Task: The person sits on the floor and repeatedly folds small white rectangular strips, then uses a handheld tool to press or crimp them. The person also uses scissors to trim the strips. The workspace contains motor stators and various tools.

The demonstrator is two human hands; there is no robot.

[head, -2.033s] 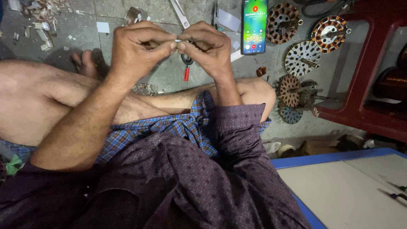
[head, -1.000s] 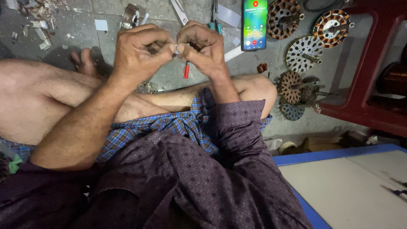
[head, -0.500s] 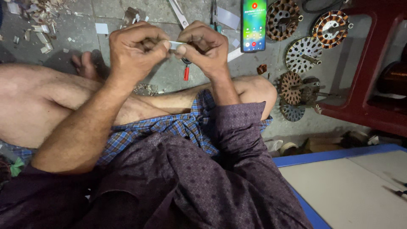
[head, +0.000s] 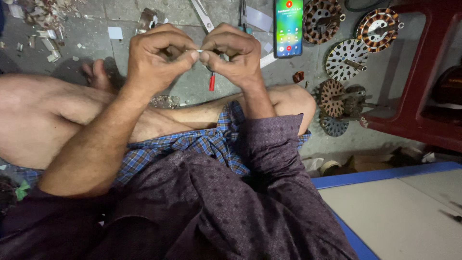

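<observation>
Two hands are raised at the upper middle of the frame: the left hand [head: 156, 60] and the right hand [head: 233, 53], fingertips meeting on one small pale strip [head: 195, 50]. One red-tipped tool [head: 211, 83] shows just below them. One lit phone [head: 288, 26] lies at the top. Five round motor cores [head: 346, 58] are spread at the upper right. One red stool [head: 423, 77] stands at the right edge. One blue-edged board [head: 385, 172] fills the lower right.
</observation>
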